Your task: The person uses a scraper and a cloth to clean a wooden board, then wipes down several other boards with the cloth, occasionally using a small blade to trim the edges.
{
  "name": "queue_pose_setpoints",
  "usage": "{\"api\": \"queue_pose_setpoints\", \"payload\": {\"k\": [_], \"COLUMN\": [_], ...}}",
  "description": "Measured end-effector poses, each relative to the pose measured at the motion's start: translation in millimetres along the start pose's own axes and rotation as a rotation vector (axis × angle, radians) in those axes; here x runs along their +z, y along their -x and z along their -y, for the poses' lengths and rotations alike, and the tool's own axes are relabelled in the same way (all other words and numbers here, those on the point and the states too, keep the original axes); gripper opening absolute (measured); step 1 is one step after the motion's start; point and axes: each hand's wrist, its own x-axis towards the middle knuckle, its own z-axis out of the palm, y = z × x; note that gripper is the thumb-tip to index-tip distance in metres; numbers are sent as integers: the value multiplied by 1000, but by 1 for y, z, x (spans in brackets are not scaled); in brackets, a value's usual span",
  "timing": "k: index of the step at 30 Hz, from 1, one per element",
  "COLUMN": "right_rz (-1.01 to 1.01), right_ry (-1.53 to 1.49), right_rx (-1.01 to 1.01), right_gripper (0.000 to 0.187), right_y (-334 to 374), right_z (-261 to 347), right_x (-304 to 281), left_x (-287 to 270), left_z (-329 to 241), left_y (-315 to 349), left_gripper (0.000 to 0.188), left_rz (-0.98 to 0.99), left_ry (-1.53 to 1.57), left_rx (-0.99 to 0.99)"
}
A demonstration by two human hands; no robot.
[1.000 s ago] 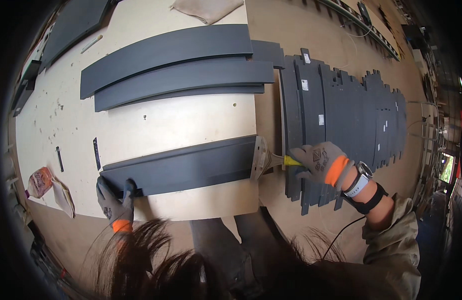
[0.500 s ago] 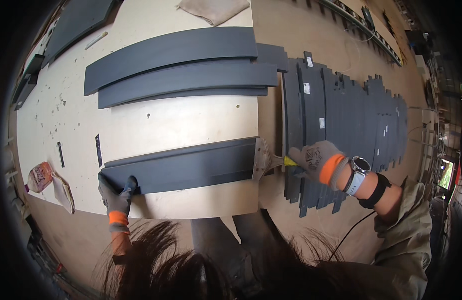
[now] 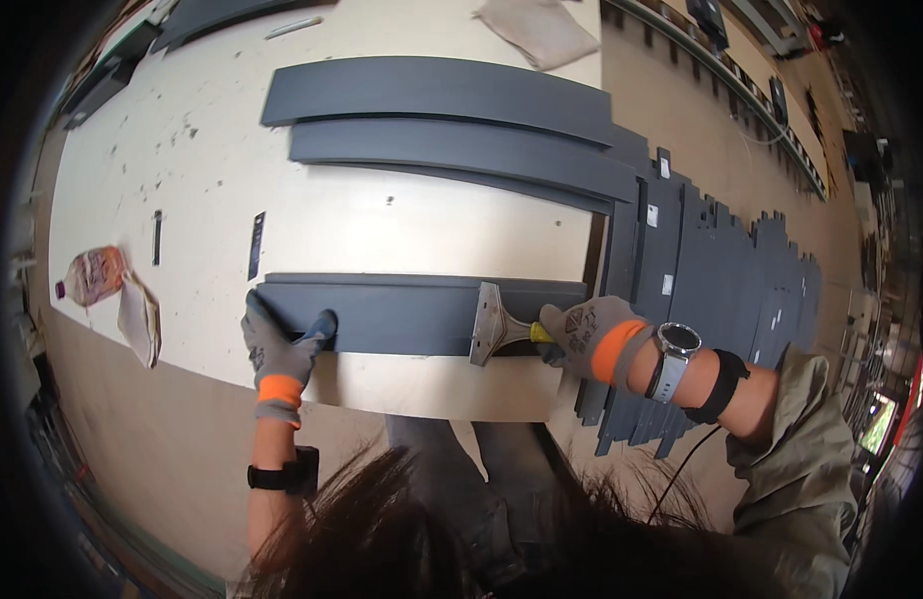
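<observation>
Well, from the head view, your right hand point(image 3: 591, 339) is closed around the yellow handle of the scraper point(image 3: 489, 324), while your left hand point(image 3: 282, 344) is spread at the left end of the dark grey board point(image 3: 401, 314), thumb and fingers well apart. That hand seems to steady the board rather than wrap around it; how hard you press with either hand, you cannot tell from here.

The board lies on the pale table point(image 3: 431, 389), near the edge closest to you, with two other long grey boards point(image 3: 446, 95) lying beyond it. The scraper sits over its right half, and its blade spans the board's width, one corner reaching past the near edge.

To scrape well, you would do best to set the whole blade evenly on the surface, since a dug-in corner could score the dark face. Even pressure and a low handle should help, and your left thumb and fingers are best held out of the blade's line, because it faces straight toward them.

As for direction, the board's long axis runs left to right, almost level before you. The scraper's handle points right and its working edge faces left, so your tool lies roughly along the board, while the blade edge itself crosses it, its near end leaning slightly left. A narrow strip shows along the board's far side; whether it is a lip or another piece, you cannot tell.
</observation>
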Motion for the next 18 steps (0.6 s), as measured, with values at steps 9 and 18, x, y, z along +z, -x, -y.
{"api": "queue_pose_setpoints", "payload": {"k": [9, 18], "right_rz": [-97, -116], "right_ry": [-12, 10], "right_rx": [-71, -61], "right_gripper": [40, 35], "right_y": [-24, -51], "right_z": [76, 147], "right_x": [-57, -100], "left_x": [-8, -7], "left_z": [24, 77], "left_y": [-5, -23], "left_gripper": [87, 48], "left_rz": [-61, 225], "left_ry": [189, 857], "left_rx": [9, 58]}}
